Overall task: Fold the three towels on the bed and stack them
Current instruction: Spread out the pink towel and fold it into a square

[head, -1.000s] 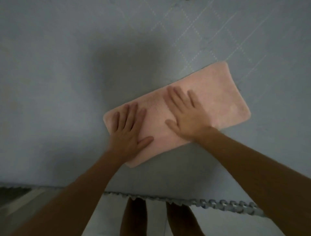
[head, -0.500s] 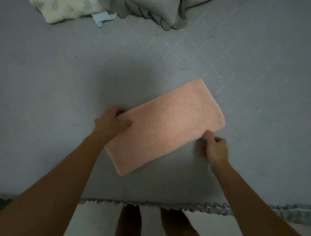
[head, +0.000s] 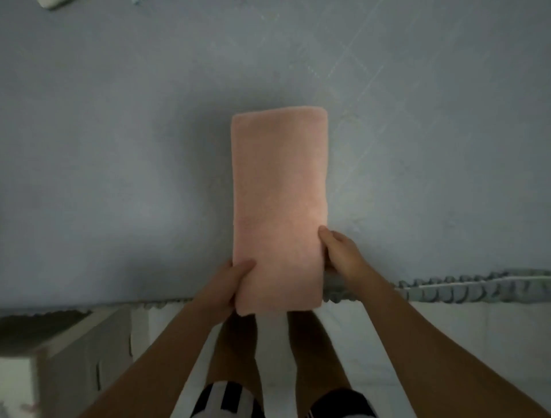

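Note:
A folded pink towel [head: 278,191] lies lengthwise on the grey-blue bed [head: 119,149], its near end hanging just past the bed's front edge. My left hand [head: 228,286] grips the towel's near left corner, thumb on top and fingers underneath. My right hand [head: 340,252] holds the near right edge, thumb against the side and fingers tucked under. No other towel is in view.
The bed's scalloped hem [head: 465,286] runs along the front edge. My legs [head: 238,358] stand on a pale floor below it. A pale bit of bedding [head: 52,3] shows at the top left corner. A low pale cabinet [head: 74,358] stands at lower left.
The towel has turned from a diagonal lie to pointing straight away from me and slid toward the bed's edge. Both hands moved from its far ends to its near corners.

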Available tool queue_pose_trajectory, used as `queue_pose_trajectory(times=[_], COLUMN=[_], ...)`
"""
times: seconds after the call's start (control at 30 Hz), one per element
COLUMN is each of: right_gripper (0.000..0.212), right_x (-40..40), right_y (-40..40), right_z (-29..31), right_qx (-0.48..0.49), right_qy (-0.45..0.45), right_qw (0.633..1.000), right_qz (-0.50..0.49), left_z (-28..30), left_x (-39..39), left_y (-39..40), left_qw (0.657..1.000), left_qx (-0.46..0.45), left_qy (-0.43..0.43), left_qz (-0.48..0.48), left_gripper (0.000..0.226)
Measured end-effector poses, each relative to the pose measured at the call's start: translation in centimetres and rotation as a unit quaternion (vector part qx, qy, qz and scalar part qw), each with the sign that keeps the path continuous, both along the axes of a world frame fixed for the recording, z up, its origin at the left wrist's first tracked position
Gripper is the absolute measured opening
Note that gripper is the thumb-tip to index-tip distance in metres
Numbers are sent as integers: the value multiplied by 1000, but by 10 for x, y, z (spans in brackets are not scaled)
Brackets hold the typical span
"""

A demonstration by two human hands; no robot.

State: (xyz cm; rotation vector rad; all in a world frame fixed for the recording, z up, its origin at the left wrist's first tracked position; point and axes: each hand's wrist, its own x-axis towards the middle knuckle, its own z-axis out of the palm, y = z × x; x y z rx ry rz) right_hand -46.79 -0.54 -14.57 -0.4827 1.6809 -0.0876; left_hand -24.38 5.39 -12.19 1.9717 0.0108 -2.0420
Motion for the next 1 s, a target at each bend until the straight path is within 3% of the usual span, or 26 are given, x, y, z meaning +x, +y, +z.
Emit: queue_pose_trajectory(times=[0.07,0.17,0.33,0.4,0.47,0.53,0.57,0.63,0.7,0.77,0.87,1.0], right_gripper=[39,36,41,27,28,37,31,19,21,40,66,59], right_x=[-20,-44,-53,-48,-33,-16,-8,2,4,1,-3,-2], right_y=[33,59,33,3,-39,-82,-99,-123,-127,-120,-110,-110], right_z=[17,43,91,99,101,91,83,56,33,22,18,19], right_qx=[98,117,134,110,69,13,-25,-116,-165,-203,-329,-378], right_qy=[-90,-183,-226,-216,-211,-151,-106,30,120,136,118,83], right_qw=[991,975,958,964,968,982,990,993,966,950,917,885], right_qz=[20,-52,-111,-111,-116,-110,-89,24,158,194,190,259], left_z=[17,43,73,75,72,55,44,22,2,-9,-13,-11], left_x=[-12,-12,10,17,19,15,13,8,4,0,-5,-5], left_y=[4,-1,-25,-45,-72,-97,-107,-123,-129,-126,-116,-121], left_qw=[999,995,986,993,999,989,975,955,955,941,899,872], left_qx=[26,85,126,76,-4,-90,-126,-164,-176,-217,-289,-308], left_qy=[12,44,97,80,25,-98,-165,-235,-232,-245,-298,-329], left_qz=[22,1,-44,-41,-42,-67,-79,-73,-54,-84,-140,-190], left_gripper=[40,38,35,17,26,31,30,26,24,26,49,34])
